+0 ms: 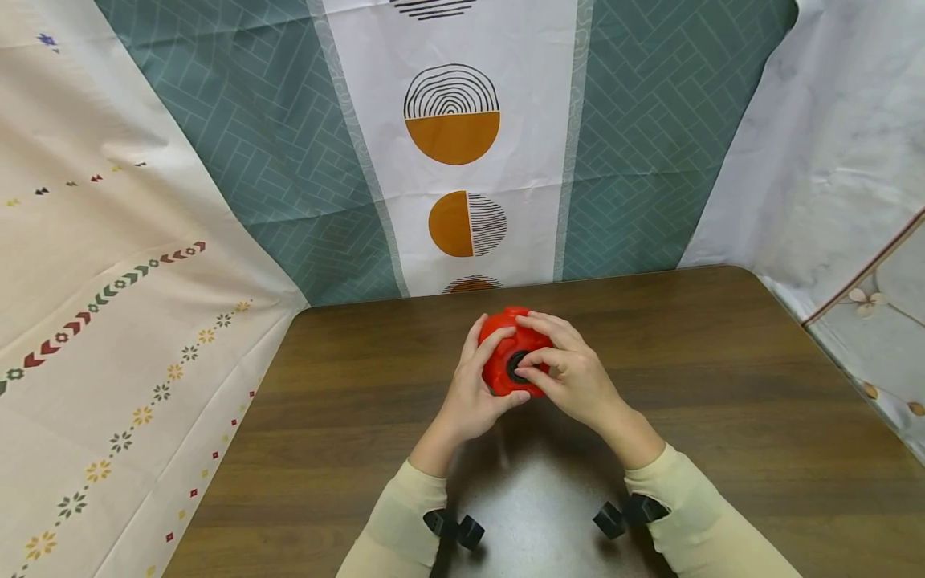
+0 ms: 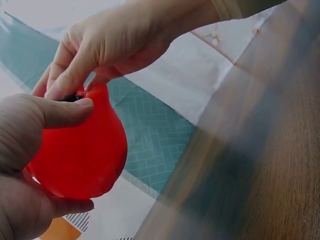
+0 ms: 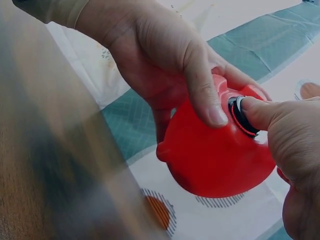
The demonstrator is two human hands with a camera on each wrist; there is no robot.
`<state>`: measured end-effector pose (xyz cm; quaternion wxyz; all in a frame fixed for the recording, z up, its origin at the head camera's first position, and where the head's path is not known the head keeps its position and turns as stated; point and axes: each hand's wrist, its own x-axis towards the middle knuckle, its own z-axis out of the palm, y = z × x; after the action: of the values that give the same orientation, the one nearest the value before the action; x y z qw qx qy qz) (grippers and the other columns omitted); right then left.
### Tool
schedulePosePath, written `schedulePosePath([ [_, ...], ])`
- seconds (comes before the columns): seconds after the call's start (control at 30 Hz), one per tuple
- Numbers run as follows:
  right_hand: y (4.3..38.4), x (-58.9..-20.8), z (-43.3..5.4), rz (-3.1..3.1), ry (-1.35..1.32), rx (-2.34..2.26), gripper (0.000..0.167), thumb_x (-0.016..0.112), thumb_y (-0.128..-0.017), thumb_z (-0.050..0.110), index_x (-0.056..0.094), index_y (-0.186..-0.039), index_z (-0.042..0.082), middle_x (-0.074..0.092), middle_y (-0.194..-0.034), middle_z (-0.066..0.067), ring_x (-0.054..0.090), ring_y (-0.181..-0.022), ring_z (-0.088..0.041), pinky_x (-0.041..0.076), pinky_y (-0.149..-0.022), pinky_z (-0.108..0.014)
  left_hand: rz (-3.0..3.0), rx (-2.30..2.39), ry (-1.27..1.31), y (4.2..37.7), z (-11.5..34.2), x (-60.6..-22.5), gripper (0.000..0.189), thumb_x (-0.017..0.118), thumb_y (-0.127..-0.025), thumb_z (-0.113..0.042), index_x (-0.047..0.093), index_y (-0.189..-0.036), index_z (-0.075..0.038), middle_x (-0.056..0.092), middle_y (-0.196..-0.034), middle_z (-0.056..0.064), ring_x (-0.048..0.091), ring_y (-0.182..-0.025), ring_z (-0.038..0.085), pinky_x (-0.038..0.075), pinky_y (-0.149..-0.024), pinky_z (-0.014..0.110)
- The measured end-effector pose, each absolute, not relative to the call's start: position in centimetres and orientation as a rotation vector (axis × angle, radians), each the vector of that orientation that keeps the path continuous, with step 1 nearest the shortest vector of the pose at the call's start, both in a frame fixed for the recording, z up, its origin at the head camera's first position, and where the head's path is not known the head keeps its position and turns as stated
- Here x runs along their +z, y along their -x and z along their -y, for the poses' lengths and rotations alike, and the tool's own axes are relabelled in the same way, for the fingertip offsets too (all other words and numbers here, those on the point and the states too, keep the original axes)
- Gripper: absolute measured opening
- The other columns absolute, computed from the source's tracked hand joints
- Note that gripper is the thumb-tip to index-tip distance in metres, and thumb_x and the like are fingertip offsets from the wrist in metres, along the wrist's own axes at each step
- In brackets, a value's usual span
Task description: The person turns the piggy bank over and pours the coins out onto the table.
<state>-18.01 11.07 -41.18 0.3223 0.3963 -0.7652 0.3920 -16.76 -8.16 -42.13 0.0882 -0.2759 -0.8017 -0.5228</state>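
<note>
A glossy red rounded object (image 1: 497,368) with stubby bumps is held up over the table between both hands. On its near face sits a black round plug (image 1: 514,364), which shows as a dark ring (image 3: 241,120) in the right wrist view. My left hand (image 1: 468,399) grips the red body from the left, its thumb beside the plug and its fingers around the far side. The thumb and forefinger of my right hand (image 1: 582,382) pinch at the plug, while its other fingers lie along the red body's right side.
A brown wood-grain table (image 1: 347,449) lies beneath the hands, with a glare patch at its front. Patterned cloths hang behind it: a green and white one (image 1: 636,160) at the back, a cream one (image 1: 144,321) left and a white one (image 1: 831,160) right.
</note>
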Motion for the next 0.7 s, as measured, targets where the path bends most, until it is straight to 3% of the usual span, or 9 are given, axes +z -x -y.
schedulePosePath([
  [0.7,18.0,-39.9,-12.3,1.942,-0.994,1.061,0.020,0.086,-0.064,-0.003,0.075,-0.078,0.006,0.060,-0.127,-0.011,0.048,-0.126,-0.031,0.038,-0.106,-0.028,2.348,-1.512,0.795,17.1,9.1,-41.6,0.079,0.084,-0.073,-0.015,0.044,-0.140,-0.030,0.012,-0.157,0.001,0.030,-0.136,0.026,0.047,-0.098,0.039],
])
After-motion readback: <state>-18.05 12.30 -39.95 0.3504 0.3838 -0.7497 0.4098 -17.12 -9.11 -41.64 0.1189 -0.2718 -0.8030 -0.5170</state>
